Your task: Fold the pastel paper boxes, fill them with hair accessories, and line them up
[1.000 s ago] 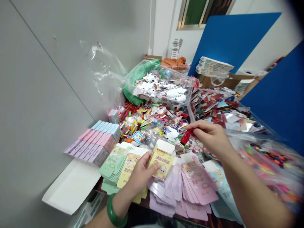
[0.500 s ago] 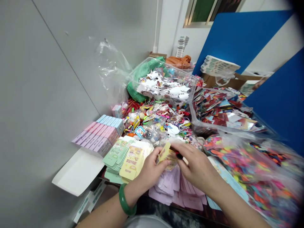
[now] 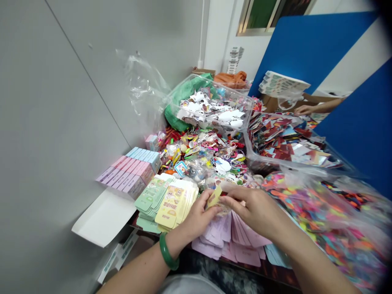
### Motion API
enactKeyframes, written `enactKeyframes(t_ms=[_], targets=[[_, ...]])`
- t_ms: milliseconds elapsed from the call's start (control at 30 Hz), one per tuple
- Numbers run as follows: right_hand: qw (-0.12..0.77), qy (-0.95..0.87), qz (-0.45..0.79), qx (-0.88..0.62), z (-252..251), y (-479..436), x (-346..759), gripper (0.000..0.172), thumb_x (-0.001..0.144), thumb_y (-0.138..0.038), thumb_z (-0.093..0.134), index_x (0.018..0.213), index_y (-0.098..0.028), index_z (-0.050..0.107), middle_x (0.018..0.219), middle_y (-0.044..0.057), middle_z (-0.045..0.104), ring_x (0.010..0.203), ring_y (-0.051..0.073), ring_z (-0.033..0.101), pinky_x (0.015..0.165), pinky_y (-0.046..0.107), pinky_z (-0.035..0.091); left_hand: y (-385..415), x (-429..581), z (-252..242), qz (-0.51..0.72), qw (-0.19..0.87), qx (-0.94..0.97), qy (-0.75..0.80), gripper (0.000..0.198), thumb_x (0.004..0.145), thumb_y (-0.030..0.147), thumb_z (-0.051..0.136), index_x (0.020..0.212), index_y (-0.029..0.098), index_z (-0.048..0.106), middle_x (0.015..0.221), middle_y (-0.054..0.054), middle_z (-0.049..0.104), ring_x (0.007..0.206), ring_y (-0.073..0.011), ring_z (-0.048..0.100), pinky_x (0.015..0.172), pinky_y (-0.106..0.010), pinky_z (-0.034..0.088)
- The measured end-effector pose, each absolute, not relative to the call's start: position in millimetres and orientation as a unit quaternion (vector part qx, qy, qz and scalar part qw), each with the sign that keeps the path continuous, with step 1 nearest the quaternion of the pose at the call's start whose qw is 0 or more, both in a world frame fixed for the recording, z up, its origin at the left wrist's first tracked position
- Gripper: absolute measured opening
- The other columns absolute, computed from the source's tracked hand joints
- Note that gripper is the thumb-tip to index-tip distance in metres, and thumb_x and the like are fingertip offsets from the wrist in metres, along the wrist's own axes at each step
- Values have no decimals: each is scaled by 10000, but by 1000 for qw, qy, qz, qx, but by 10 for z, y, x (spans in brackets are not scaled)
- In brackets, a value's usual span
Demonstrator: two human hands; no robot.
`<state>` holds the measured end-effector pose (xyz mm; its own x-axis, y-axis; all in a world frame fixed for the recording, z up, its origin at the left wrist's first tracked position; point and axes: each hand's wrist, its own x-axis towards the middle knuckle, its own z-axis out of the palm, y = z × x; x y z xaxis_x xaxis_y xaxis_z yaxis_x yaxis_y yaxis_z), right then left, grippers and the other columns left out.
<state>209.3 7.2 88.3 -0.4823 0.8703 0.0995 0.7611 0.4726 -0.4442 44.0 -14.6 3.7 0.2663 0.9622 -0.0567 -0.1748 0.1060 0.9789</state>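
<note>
A co-worker's hand (image 3: 306,109) has come in at the far right. My left hand (image 3: 200,212) pinches a small yellow paper packet (image 3: 213,197); my right hand (image 3: 254,210) sits narrow against it

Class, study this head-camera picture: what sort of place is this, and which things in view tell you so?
Probably a small packing workroom for toys or gift goods. Stacks of pastel card packets, rows of flat pink boxes, and a clear plastic tub of stickers all point that way.
</note>
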Motion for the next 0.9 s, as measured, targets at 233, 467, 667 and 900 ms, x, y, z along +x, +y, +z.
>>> enactKeyframes(t_ms=[233, 467, 667, 900], targets=[[30, -824, 158, -543, 920, -1, 1873, 309, 936, -317, 475, 843, -190, 741, 834, 85, 725, 825, 249, 664, 658, 322, 449, -69, 512, -15, 458, 562, 546, 420, 207, 790, 192, 595, 994, 178, 625, 970, -37, 625, 925, -193, 571, 791, -280, 462], [357, -712, 231, -559, 797, 53, 2165, 246, 834, -402, 585, 914, -224, 734, 916, 64, 732, 828, 221, 648, 713, 324, 488, -58, 344, 1, 416, 558, 568, 439, 264, 821, 232, 618, 1078, 184, 656, 1008, -41, 673, 929, -197, 595, 821, -294, 473], [350, -447, 641, -518, 446, 153, 2334, 374, 638, -461, 814, 852, -189, 674, 632, -25, 583, 460, 52, 376, 426, 193, 267, -83, 325, -120, 388, 611, 531, 441, 367, 844, 274, 595, 1201, 191, 601, 1107, -74, 666, 857, -192, 620, 636, -257, 508], [359, -333, 729, -479, 300, 151, 2201, 428, 521, -354, 903, 798, -162, 640, 597, -52, 500, 448, 21, 324, 384, 160, 137, -38, 249, 36, 399, 672, 512, 357, 449, 799, 294, 689, 1227, 196, 598, 1217, -78, 641, 1122, -235, 582, 913, -316, 471]])
